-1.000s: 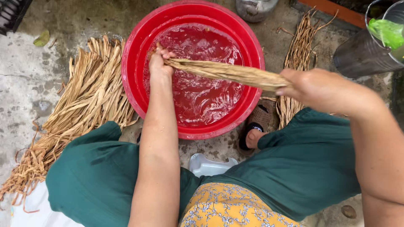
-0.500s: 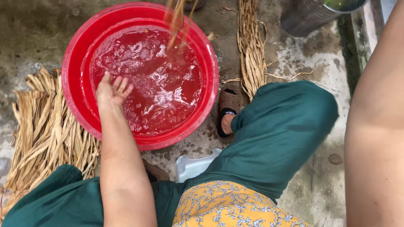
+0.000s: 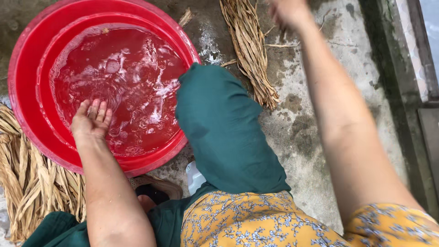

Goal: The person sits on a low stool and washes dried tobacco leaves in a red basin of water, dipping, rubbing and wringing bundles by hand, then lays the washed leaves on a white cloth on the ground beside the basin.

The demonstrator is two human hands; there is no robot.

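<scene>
A big red plastic basin (image 3: 24, 68) stands on the concrete floor, filled with rippling, foamy water (image 3: 132, 87). My left hand (image 3: 91, 121) rests flat in the water near the basin's front left wall, fingers apart, holding nothing. My right hand (image 3: 288, 11) is stretched out at the top edge of the picture, blurred, just right of a pile of wet tan fibre strips (image 3: 249, 55) lying on the floor. I cannot tell whether its fingers still grip any strips. My knee in green trousers (image 3: 219, 123) is between the basin and that pile.
A second heap of dry tan strips (image 3: 32, 183) lies left of the basin by my left leg. A sandalled foot (image 3: 153, 190) and a white plastic object (image 3: 194, 176) are under my knee. A raised dark ledge (image 3: 411, 73) runs along the right.
My right hand lifted the bundle of strips out of the basin and swung it right, over to the pile beyond my knee. My left hand stayed in the water. The view shifted right.
</scene>
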